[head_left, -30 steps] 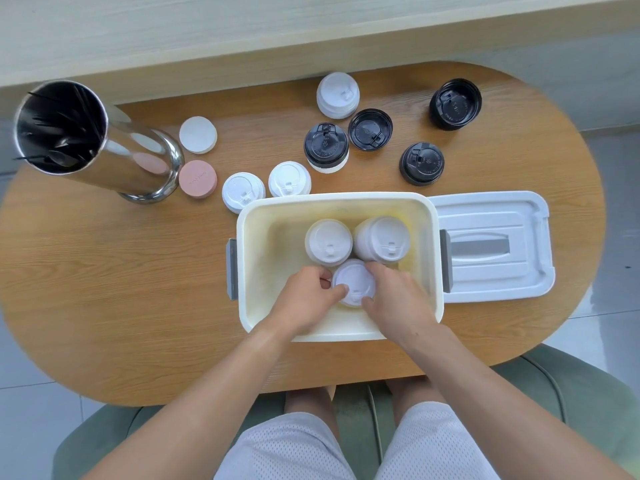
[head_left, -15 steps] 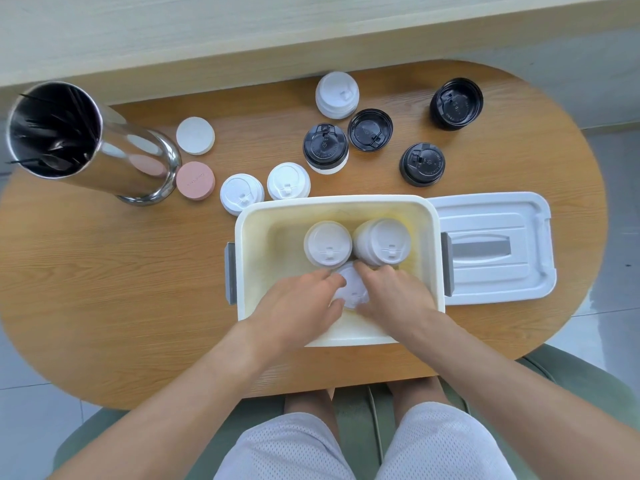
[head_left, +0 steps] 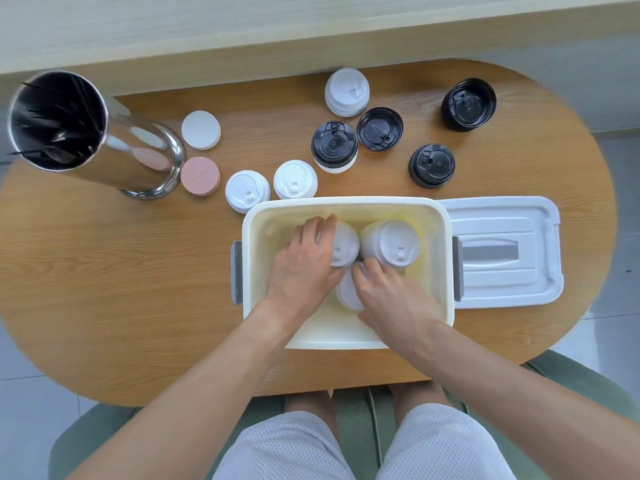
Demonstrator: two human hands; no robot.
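Note:
A cream plastic bin (head_left: 346, 203) stands at the table's near middle and holds three white-lidded cups. My left hand (head_left: 304, 261) wraps the left side of the back left cup (head_left: 346, 245), fingers reaching past its far edge. My right hand (head_left: 391, 296) lies over the front cup (head_left: 347, 295) and grips it, its curled fingertips at the lid's far rim. The back right cup (head_left: 391, 242) stands untouched. Both hands hide much of the two cups they hold.
The bin's white lid (head_left: 502, 252) lies right of it. Behind the bin stand two white-lidded cups (head_left: 270, 192), another (head_left: 347, 92) farther back, several black-lidded cups (head_left: 334, 145), pink (head_left: 200, 176) and white (head_left: 201, 129) discs, and a steel canister (head_left: 93, 133) at far left.
My left hand has moved from the front cup up to the back left cup. My right hand stayed on the front cup, reaching a little farther over it.

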